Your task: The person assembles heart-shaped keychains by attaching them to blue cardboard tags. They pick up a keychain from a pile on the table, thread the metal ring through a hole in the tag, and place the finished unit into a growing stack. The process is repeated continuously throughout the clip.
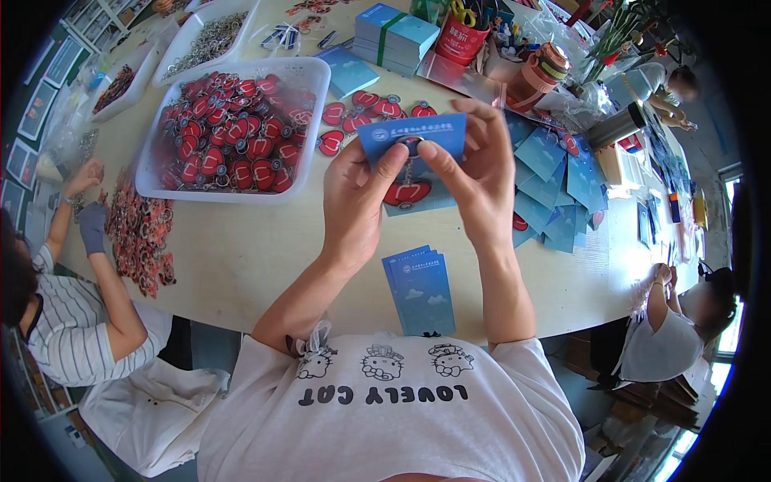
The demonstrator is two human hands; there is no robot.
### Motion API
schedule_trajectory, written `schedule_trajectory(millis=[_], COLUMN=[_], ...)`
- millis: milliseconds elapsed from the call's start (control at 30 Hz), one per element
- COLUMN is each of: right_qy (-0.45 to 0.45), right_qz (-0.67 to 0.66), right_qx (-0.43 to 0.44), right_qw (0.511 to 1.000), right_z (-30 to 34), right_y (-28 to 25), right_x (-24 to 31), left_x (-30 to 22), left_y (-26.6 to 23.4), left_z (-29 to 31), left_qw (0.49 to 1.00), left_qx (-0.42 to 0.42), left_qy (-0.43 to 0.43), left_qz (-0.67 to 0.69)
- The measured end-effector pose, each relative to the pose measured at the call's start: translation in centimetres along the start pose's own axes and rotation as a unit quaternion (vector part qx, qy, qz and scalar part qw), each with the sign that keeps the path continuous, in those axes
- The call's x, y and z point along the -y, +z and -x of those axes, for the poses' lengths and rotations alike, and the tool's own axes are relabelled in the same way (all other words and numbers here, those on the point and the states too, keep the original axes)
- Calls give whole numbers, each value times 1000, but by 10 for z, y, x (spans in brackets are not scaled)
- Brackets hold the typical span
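Both hands, left hand [353, 197] and right hand [480, 173], pinch the blue paper card [418, 135]; the red heart-shaped keychain charm [406, 193] hanging below the grip could tear out if the thumbs slip.

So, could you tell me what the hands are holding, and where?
Both the left hand and right hand pinch a blue card at its lower edge, where a red keychain hangs.

1. Three white trays [317, 76] stand toward the table's far left corner.
2. One red pot [459, 42] sits at the far edge.
3. Two blue card stacks: one [393, 36] at the far edge, one [420, 291] at the near edge.
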State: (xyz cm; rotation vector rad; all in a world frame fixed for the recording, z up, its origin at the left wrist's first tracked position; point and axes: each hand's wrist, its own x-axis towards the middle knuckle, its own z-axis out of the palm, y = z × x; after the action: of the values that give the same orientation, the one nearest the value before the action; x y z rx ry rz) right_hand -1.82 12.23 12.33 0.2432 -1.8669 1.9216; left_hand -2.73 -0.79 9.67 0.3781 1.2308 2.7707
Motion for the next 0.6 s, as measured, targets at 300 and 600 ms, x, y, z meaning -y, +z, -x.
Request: schedule_trajectory(millis=[300, 600], right_qy=[49, 56], right_qz=[2, 199], right_qx=[86, -149], right_qw=[995, 967], right_z=[4, -2], right_y=[-4, -169], right_x=[-2, -2], left_x=[5, 47], left_y=[-6, -56], left_z=[2, 70], left_qw=[997, 646], left_qx=[17, 215], left_qy=[40, 17], left_qz=[-70, -733])
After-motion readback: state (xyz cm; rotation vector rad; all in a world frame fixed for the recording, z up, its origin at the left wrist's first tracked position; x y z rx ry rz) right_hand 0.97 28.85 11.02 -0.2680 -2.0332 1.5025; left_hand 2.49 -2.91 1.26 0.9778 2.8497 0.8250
